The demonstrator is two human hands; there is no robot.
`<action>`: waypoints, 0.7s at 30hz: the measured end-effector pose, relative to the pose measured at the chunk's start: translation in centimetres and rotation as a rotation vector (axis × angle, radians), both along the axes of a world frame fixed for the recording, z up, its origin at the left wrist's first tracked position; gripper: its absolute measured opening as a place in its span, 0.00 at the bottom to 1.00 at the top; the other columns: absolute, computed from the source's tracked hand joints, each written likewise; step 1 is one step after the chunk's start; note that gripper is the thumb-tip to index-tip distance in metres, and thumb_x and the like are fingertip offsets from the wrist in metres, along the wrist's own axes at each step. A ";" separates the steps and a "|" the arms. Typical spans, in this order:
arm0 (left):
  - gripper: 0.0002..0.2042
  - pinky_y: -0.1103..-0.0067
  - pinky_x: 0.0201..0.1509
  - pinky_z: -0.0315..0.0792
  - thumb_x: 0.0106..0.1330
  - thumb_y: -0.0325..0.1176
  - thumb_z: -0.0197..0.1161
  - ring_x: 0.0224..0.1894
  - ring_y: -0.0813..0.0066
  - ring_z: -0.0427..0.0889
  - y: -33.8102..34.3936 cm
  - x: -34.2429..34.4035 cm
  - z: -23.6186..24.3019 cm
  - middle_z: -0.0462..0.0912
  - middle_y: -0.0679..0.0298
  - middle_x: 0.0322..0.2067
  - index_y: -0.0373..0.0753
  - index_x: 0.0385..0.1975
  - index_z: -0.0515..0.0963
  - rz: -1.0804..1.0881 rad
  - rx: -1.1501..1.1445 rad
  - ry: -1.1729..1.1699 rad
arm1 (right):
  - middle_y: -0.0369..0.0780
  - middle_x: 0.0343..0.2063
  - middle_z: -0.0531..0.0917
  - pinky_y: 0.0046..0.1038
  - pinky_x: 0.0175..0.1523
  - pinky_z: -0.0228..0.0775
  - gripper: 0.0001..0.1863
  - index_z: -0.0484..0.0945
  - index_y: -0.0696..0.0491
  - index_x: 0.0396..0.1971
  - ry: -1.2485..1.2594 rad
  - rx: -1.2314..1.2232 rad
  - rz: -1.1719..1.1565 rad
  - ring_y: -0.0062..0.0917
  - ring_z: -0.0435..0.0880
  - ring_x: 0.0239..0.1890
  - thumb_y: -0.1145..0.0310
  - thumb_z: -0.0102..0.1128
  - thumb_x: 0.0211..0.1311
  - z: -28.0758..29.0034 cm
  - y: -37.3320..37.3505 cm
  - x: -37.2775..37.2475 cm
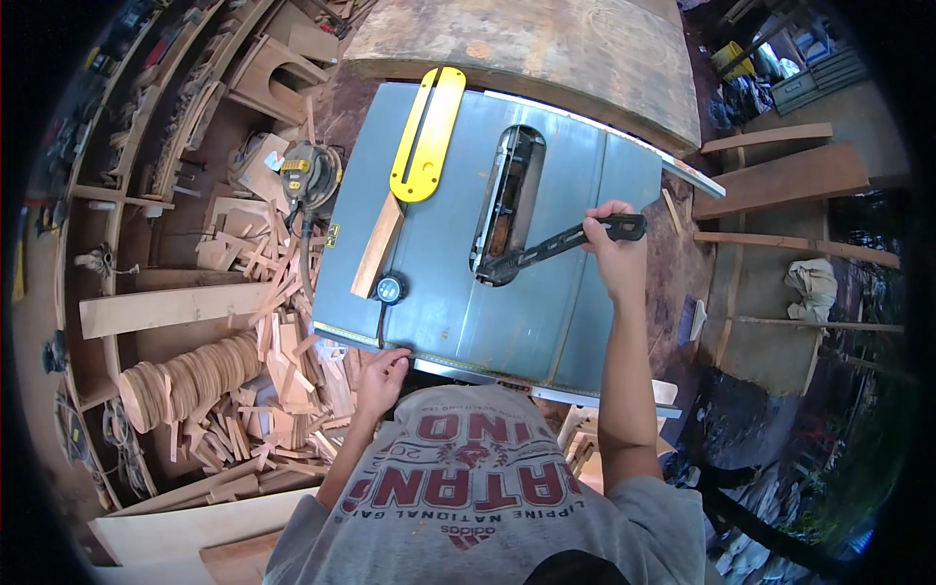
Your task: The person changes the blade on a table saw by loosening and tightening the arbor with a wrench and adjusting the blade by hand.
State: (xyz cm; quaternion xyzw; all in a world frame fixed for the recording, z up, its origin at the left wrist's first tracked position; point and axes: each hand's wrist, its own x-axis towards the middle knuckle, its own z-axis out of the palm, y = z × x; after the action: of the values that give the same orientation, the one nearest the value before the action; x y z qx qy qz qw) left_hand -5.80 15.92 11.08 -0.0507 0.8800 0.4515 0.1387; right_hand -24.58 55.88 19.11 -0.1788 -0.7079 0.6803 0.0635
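Note:
A grey-blue table saw (439, 292) stands in front of me with its long throat opening (512, 185) uncovered. My right hand (616, 244) grips a long black slotted tool (561, 242), which looks like a push stick. Its far end reaches down to the near end of the opening. At the saw's front edge, the curled fingers of my left hand (386, 375) rest on the front rail (458, 367), which bears a yellow scale. A yellow throat plate (430, 132) lies on the left of the tabletop. Below it are a wood strip (377, 249) and a small round dark gauge-like thing (392, 288).
A big wooden board (546, 49) lies beyond the saw. To the left are a sander (310, 175), a heap of wood offcuts (292, 361), stacked round wooden discs (190, 380) and shelving. Planks (780, 185) and a pale cloth (811, 288) lie on the right.

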 end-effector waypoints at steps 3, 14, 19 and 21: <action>0.12 0.72 0.46 0.78 0.72 0.33 0.63 0.39 0.63 0.85 -0.3 -0.2 -0.3 0.87 0.54 0.40 0.34 0.48 0.86 -0.005 -0.016 0.035 | 0.36 0.35 0.85 0.22 0.34 0.76 0.13 0.77 0.54 0.42 0.068 0.079 -0.014 0.17 0.82 0.30 0.71 0.72 0.64 0.2 -0.7 0.6; 0.12 0.72 0.45 0.78 0.72 0.33 0.63 0.36 0.64 0.87 0.4 -0.4 0.4 0.88 0.54 0.41 0.33 0.47 0.86 0.010 -0.006 -0.077 | 0.37 0.27 0.84 0.24 0.32 0.74 0.19 0.77 0.55 0.35 -0.035 0.184 -0.117 0.18 0.82 0.28 0.61 0.80 0.57 0.5 -0.9 -1.4; 0.12 0.70 0.45 0.77 0.72 0.33 0.62 0.37 0.61 0.87 -0.1 -0.3 -0.4 0.88 0.53 0.40 0.33 0.46 0.87 -0.060 -0.093 -0.001 | 0.37 0.25 0.83 0.28 0.34 0.75 0.20 0.77 0.54 0.33 0.028 0.280 -0.067 0.20 0.81 0.27 0.59 0.80 0.55 -4.5 -1.0 -0.3; 0.12 0.69 0.45 0.77 0.72 0.33 0.62 0.38 0.59 0.86 -0.2 -0.2 -0.7 0.89 0.53 0.39 0.34 0.45 0.87 -0.029 -0.116 -0.017 | 0.37 0.24 0.83 0.29 0.35 0.75 0.20 0.77 0.54 0.33 -0.040 0.304 -0.067 0.21 0.80 0.26 0.58 0.80 0.55 -4.2 -2.2 1.1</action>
State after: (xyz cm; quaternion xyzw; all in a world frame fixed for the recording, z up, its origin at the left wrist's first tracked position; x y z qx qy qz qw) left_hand -5.98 15.74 10.41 -0.0500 0.9040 0.3974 0.1496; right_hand -23.47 53.69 14.90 -0.2042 -0.7975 0.5592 0.0984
